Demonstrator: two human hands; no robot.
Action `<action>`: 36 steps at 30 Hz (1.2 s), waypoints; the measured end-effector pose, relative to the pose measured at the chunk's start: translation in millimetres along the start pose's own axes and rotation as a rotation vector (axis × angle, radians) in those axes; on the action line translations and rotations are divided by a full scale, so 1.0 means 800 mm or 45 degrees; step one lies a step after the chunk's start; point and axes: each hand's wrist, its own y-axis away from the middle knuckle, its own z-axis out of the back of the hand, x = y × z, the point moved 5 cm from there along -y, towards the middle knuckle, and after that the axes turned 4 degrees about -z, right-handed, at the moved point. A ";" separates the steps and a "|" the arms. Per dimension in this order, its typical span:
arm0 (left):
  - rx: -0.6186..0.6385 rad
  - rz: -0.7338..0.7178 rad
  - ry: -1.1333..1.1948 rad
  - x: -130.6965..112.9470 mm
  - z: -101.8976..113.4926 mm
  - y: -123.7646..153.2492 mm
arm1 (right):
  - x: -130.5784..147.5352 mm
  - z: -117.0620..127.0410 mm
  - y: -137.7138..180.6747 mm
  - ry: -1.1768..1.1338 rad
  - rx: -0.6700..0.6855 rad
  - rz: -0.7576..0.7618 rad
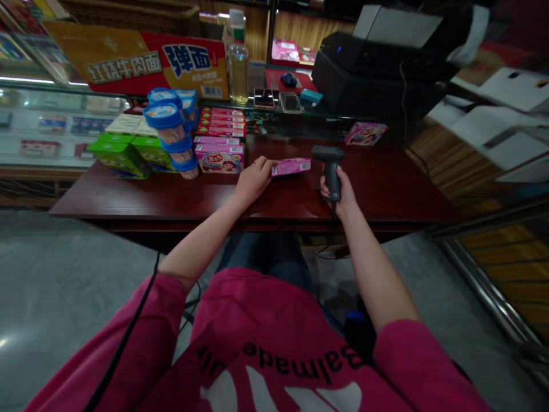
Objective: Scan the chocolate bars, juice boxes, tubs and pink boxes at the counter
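My left hand (256, 178) grips one end of a small pink snack box (291, 166) just above the dark red desk (295, 200). The box's barcode end points right, toward a black barcode scanner (329, 169). My right hand (341, 191) is wrapped round the scanner's handle and holds it upright. Left of my left hand stand stacked pink snack boxes (219, 159), with rows of red boxes (222, 119) behind them. Another pink box (365, 133) lies apart at the back right of the desk.
Blue-lidded cups (165, 120) are stacked beside green boxes (118, 154) on the left. Behind stand a noodle carton (141, 60), a clear bottle (238, 63) and a black printer-like machine (377, 74). A glass display case (47, 123) is at far left; white cartons (510, 123) at right.
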 end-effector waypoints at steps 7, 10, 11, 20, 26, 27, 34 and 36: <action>-0.035 0.143 0.081 0.008 -0.062 -0.110 | 0.004 0.016 -0.001 0.059 -0.065 0.190; -0.068 0.158 0.098 0.018 -0.072 -0.126 | 0.001 0.016 -0.002 0.131 -0.068 0.220; -0.080 0.159 0.108 0.021 -0.073 -0.127 | 0.000 0.016 -0.003 0.144 -0.072 0.224; -0.125 0.186 0.177 0.028 -0.074 -0.124 | 0.001 0.023 -0.002 0.126 -0.158 0.214; -0.203 0.009 0.309 0.030 -0.074 -0.124 | 0.003 0.035 -0.007 -0.008 -0.156 0.194; -0.226 -0.041 0.370 0.028 -0.074 -0.125 | 0.007 0.042 -0.011 -0.027 -0.177 0.198; -0.283 -0.155 0.654 -0.018 -0.106 -0.155 | 0.075 0.149 -0.054 -0.054 -0.502 0.372; -0.245 -0.177 0.586 -0.045 -0.124 -0.174 | 0.100 0.183 -0.063 -0.039 -0.611 0.453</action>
